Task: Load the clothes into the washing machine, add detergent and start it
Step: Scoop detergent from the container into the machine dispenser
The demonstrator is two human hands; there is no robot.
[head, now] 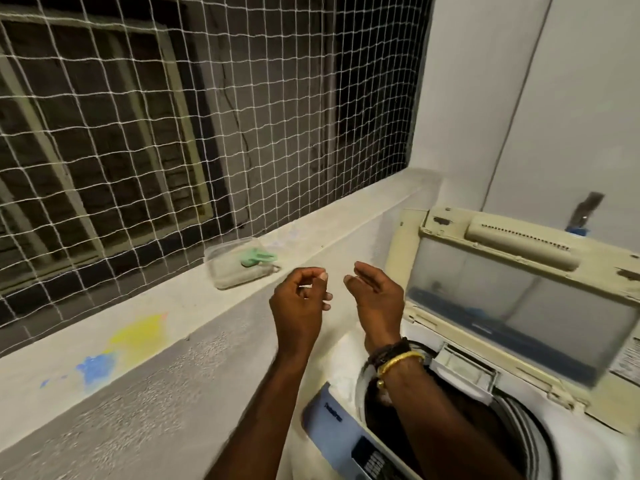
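Observation:
A top-loading washing machine (588, 452) stands at the lower right with its lid (519, 306) raised and the dark drum (388, 420) open below. A clear plastic container (239, 271) holding a green scoop (258, 257) and pale powder sits on the concrete ledge (156, 306). My left hand (299, 306) hovers just right of the container, fingers loosely curled, holding nothing I can make out. My right hand (375, 296) is raised beside it, palm open, with bracelets on the wrist, above the machine's left edge. Clothes in the drum cannot be made out.
A white net (173, 116) covers the window opening above the ledge. Yellow and blue paint stains (121, 348) mark the ledge. A white wall (554, 98) rises behind the machine. The machine's control panel (332, 431) lies at the bottom.

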